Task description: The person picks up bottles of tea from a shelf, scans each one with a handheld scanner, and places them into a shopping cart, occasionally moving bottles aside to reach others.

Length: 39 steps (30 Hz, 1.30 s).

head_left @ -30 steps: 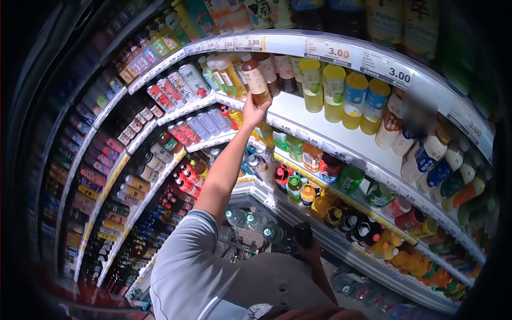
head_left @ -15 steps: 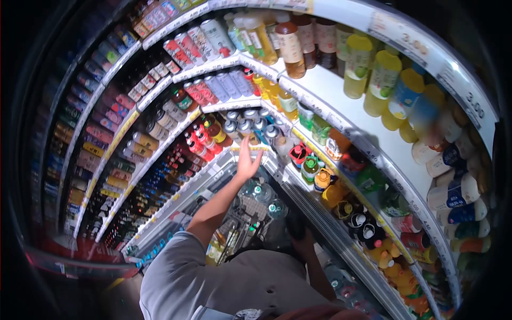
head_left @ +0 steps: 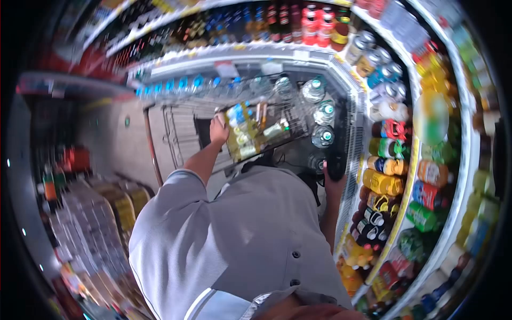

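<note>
My left hand [head_left: 217, 129] is closed at the left edge of a yellow-sided box [head_left: 244, 130] with several bottles in it; blur softens the fingers. The box rests in a wire shopping cart [head_left: 178, 136] in front of me. A clear bottle with a pale label [head_left: 276, 128] lies beside the box. Low on the right, my right hand [head_left: 333, 184] holds a black rounded object [head_left: 336, 165] whose kind I cannot make out. Close by stand large clear water bottles [head_left: 323, 137] with green caps.
Drink shelves curve around the front and right, with orange bottles [head_left: 383, 185] and red bottles [head_left: 318, 25]. Blue-capped water bottles [head_left: 184, 85] line the low display. Stacked cartons [head_left: 88, 221] stand at the left, beyond the dark cart handle [head_left: 152, 146].
My view has swung down and left. My left hand, stretched open toward the shelf cans before, has come down to the box in the cart. The right hand keeps the black object.
</note>
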{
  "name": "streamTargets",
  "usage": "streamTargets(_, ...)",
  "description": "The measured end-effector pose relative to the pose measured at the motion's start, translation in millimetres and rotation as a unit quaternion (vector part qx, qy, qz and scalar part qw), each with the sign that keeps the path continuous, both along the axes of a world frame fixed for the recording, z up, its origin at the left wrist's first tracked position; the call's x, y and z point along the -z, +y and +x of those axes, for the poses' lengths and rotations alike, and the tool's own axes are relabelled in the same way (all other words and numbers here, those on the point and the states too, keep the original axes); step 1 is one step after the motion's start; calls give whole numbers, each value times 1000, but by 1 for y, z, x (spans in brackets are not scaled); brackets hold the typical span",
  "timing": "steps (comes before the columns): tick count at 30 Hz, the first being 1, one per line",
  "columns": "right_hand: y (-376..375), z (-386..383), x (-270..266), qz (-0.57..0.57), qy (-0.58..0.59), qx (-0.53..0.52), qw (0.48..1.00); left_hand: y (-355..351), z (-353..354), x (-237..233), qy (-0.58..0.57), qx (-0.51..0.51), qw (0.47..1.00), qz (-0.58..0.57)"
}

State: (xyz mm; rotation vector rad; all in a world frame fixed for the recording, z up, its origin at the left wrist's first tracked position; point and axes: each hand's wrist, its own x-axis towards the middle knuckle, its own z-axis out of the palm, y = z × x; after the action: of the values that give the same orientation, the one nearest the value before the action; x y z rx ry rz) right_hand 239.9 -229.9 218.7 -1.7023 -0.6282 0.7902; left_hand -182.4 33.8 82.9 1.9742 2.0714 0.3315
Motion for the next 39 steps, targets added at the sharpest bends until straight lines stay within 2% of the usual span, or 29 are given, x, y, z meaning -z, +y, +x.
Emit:
streamTargets(1, 10, -18, -8, -13, -6, -26, 1000, -2, -15, 9, -7, -19, 1000, -8)
streamTargets(3, 27, -53, -20, -99, 48, -40, 993, -8, -37, 27, -45, -51, 997, -44)
streamTargets(4, 31, -64, -15, -153, 31, -78, 985, -13, -42, 33, -68, -71, 994, -41)
streamTargets(7, 38, -96, -3, -160, -59, -159, 972, -25, -59, 51, -83, -64, 989, -101)
streamTargets(9, 38, -114, -3, -176, -40, -143, 973, -33, -61, 68, -104, -70, 985, -120)
streamTargets(11, 40, -126, -11, -212, -20, -153, 965, -37, -55, 83, -121, -19, 985, -122)
streamTargets(13, 33, -133, -13, -232, -29, -154, 960, -42, -44, 96, -129, -19, 981, -143)
streamTargets(15, 28, -140, -20, -247, -36, -155, 956, -41, -29, 114, -119, 19, 966, -227)
streamTargets(18, 16, -147, -28, -269, -18, -122, 955, -39, 4, 143, -120, 57, 958, -254)
streamTargets(20, 0, -148, -23, -296, -4, -109, 949, -33, 28, 140, -124, 105, 934, -319)
streamTargets(23, -11, -147, -3, -340, 8, -91, 936, -30, 66, 164, -99, 108, 938, -313)
streamTargets(25, -5, -153, 0, -340, 76, -54, 936, -18, 87, 167, -99, 115, 929, -337)
streamTargets(31, -17, -152, 31, -370, 78, -81, 922, -1, 117, 196, -131, 123, 928, -327)
streamTargets(33, -30, -150, 41, -347, 83, -82, 931, -3, 117, 208, -99, 177, 939, -279)
streamTargets(35, -25, -147, 38, -336, 89, -69, 935, -3, 118, 218, -77, 198, 934, -287)
streamTargets(37, -32, -140, 33, -383, 84, -74, 917, -2, 120, 226, -33, 221, 919, -323)
streamTargets(39, -22, -137, 23, -364, 73, -66, 926, 3, 117, 219, -19, 235, 925, -299)
